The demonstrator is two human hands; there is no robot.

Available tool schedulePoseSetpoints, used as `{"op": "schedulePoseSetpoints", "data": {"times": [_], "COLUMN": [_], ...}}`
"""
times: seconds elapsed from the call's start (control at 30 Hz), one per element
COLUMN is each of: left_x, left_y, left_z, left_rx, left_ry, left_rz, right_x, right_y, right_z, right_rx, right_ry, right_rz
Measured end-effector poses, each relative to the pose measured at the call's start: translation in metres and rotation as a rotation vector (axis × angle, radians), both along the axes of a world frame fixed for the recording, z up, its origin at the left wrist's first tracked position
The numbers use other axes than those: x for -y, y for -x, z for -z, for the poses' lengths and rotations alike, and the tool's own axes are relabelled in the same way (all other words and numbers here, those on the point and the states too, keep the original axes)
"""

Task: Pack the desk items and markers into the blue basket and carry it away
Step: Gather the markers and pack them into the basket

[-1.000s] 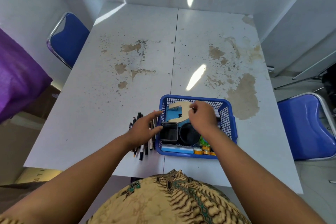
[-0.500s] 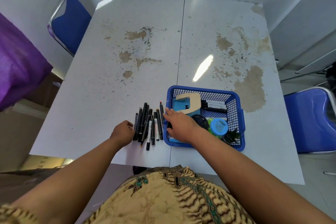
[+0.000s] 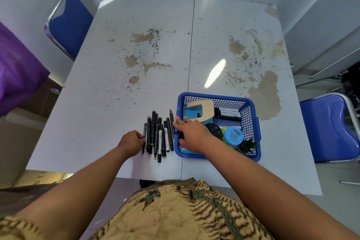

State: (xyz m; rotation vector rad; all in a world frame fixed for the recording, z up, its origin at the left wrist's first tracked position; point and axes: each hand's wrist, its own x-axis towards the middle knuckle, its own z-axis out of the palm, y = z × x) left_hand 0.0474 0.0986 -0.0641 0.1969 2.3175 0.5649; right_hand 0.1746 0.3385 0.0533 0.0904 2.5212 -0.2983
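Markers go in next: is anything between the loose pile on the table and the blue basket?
Nothing lies on the white table between the pile of black and white markers and the blue plastic mesh basket. Only the right hand reaches over the basket's left rim, beside the pile.

We see a white surface (image 3: 136, 93) made of two panels meeting at a straight seam (image 3: 191, 45), its coating worn away in brown patches (image 3: 265, 93) on both halves. A blue chair with a metal frame (image 3: 70, 23) stands at the far left corner, and a second blue chair (image 3: 327, 126) sits just beside the right edge. Purple fabric (image 3: 17, 68) hangs at the left. At the far right lies something dark (image 3: 350, 84), perhaps a bag. A tan patterned garment (image 3: 185, 210) fills the bottom.
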Motion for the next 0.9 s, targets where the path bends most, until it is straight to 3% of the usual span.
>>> {"op": "schedulePoseSetpoints", "data": {"times": [0.23,0.53,0.6,0.7,0.8,0.9], "left_x": [0.001,-0.006,-0.017,-0.040,-0.066,-0.089], "left_y": [-0.005,-0.009,-0.014,-0.024,-0.037,-0.049], "left_z": [-0.009,-0.051,-0.066,-0.089,-0.107,-0.117], "left_rx": [-0.010,-0.082,-0.092,-0.098,-0.090,-0.072], "left_ry": [-0.026,-0.338,-0.411,-0.519,-0.605,-0.671], "left_rz": [0.026,-0.058,-0.022,0.038,0.145,0.205], "right_x": [-0.001,-0.003,-0.004,-0.001,-0.003,-0.012], "right_y": [0.000,-0.007,-0.011,-0.013,-0.009,-0.010], "right_z": [-0.001,-0.001,-0.002,-0.009,-0.018,-0.022], "right_rx": [0.025,-0.035,-0.136,-0.311,-0.308,-0.345], "right_ry": [-0.029,0.054,0.146,0.444,0.740,0.850], "right_rz": [-0.017,0.062,0.183,0.562,0.819,0.946]}}
